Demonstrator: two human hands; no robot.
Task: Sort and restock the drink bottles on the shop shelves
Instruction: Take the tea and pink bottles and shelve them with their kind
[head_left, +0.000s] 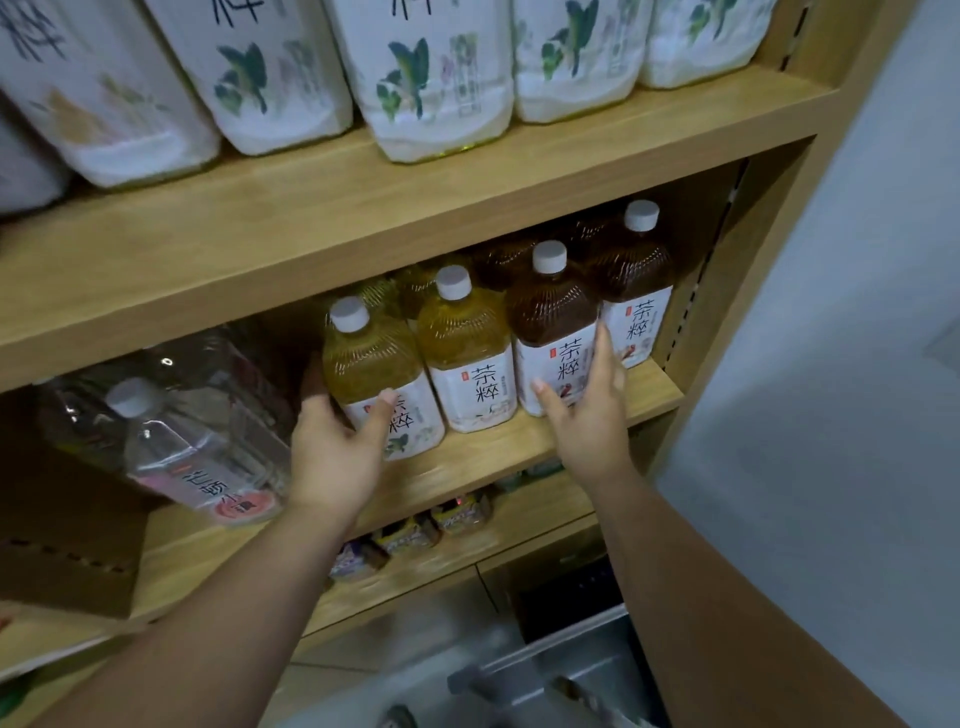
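On the middle wooden shelf (519, 452) stand tea bottles with white caps. My left hand (332, 452) grips the leftmost yellow tea bottle (371, 364), thumb across its label and fingers behind it. A second yellow tea bottle (465, 353) stands next to it on the right. My right hand (587, 410) lies with straight fingers against the label of a dark brown tea bottle (553, 317). Another dark brown bottle (634, 280) stands at the right end. More bottles sit behind these in shadow.
A clear water bottle (171, 431) with a pink label lies at the shelf's left. Large white-labelled bottles (426, 78) fill the upper shelf. Small packets (410, 535) line the lower shelf. A wooden side panel (753, 270) closes the right. A grey metal cart (561, 670) is below.
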